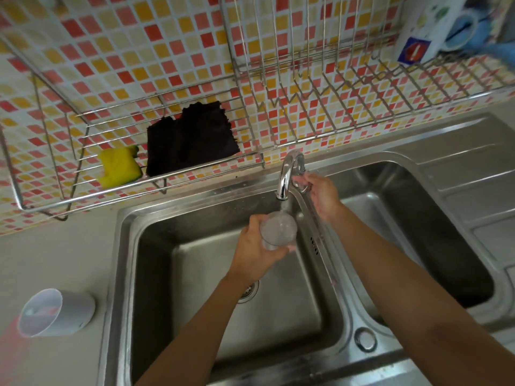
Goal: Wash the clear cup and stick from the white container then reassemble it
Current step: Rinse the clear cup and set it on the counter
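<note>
Under the tap (pixel 285 176): clear cup (pixel 278 229), mouth up, long axis near upright.
Grip: left hand (pixel 255 247) curled round it; right hand (pixel 322 196) holding tap lever (pixel 301 181), beyond.

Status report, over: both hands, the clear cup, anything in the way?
Left hand grips clear cup under running tap. Right hand grips tap handle. Nothing blocks; white container sits apart.

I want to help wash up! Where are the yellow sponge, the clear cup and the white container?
Yellow rectangular sponge (pixel 118 168): head view, middle of its top face.
Clear plastic cup (pixel 278 229): head view, its open mouth.
White round plastic container (pixel 76 307): head view, its outer side wall.
</note>
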Action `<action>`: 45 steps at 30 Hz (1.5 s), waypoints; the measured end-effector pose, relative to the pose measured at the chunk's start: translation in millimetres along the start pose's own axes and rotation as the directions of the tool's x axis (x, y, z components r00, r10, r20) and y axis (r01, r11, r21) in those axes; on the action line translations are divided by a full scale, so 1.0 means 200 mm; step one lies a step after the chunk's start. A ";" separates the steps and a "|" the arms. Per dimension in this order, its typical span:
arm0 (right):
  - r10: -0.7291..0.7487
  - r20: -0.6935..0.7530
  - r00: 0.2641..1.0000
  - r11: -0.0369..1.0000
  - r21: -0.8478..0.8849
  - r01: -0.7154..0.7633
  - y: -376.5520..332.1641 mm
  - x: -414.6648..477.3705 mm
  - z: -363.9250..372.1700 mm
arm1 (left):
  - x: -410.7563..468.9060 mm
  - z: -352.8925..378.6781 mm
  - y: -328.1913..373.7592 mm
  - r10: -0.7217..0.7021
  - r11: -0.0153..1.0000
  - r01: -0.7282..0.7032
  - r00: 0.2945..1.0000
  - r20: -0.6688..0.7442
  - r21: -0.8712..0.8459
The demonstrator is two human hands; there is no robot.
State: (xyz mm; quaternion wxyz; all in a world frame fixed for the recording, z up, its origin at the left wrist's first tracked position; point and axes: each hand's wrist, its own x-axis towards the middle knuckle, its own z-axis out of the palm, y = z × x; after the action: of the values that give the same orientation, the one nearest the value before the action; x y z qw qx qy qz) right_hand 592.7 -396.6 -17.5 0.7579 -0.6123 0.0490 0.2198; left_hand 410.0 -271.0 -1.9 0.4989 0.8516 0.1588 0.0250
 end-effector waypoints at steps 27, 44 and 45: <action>0.149 0.163 0.975 0.149 -0.979 0.141 0.85 -1.08 0.00 | -0.80 -0.35 -0.50 -0.160 0.137 -0.056 0.984 0.078 0.989; 0.143 0.212 0.967 0.060 -0.977 0.206 0.83 -1.11 0.06 | -0.97 -0.67 -0.54 0.180 0.505 0.195 0.929 -0.323 0.841; 0.151 0.218 0.964 0.061 -0.976 0.211 0.83 -1.12 0.10 | -1.01 -0.72 -0.56 0.155 0.568 0.243 0.907 -0.392 0.787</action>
State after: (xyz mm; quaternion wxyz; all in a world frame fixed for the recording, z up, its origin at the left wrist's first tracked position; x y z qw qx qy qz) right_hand 322.5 -414.1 -86.0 0.1348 -0.9296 -0.2284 0.2561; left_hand 163.0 -159.3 -2.0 -0.0002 0.9537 0.2766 0.1177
